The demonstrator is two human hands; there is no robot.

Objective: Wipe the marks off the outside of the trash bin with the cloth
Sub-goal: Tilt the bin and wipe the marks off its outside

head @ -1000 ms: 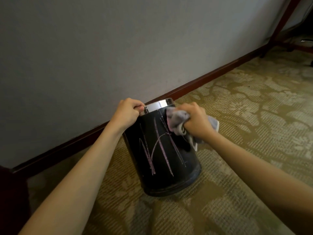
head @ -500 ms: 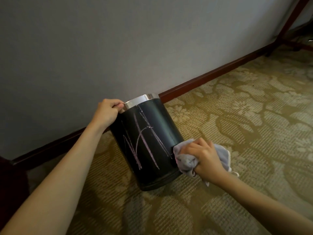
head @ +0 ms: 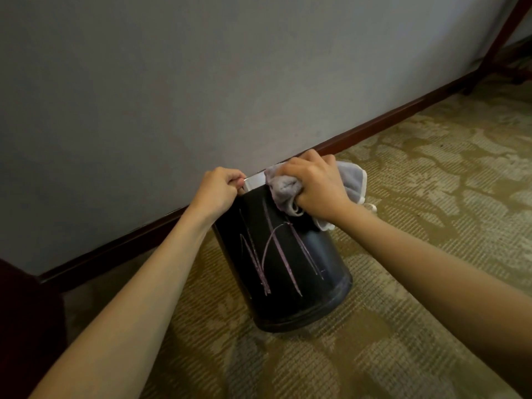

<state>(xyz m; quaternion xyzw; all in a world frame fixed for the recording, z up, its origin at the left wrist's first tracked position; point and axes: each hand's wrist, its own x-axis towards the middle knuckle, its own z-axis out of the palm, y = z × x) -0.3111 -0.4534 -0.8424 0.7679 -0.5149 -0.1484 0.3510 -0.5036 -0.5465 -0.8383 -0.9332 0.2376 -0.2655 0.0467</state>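
Note:
A black round trash bin (head: 319, 272) with a silver rim stands on the carpet near the wall, tilted slightly. Pink chalk-like marks (head: 276, 254) run in long strokes down its near side. My left hand (head: 218, 190) grips the silver rim at the bin's top left. My right hand (head: 316, 188) holds a bunched pale grey cloth (head: 283, 188) and presses it against the bin's upper right side, just below the rim. A loose flap of the cloth sticks out behind that hand.
A grey wall (head: 201, 82) with a dark red baseboard (head: 374, 125) runs just behind the bin. Patterned olive carpet (head: 431, 226) covers the floor. Dark furniture (head: 26, 326) fills the lower left corner; a wooden leg (head: 501, 33) stands far right.
My right hand has carried the cloth from the bin's lower right side up to its top right, below the rim. The left hand keeps its grip on the rim.

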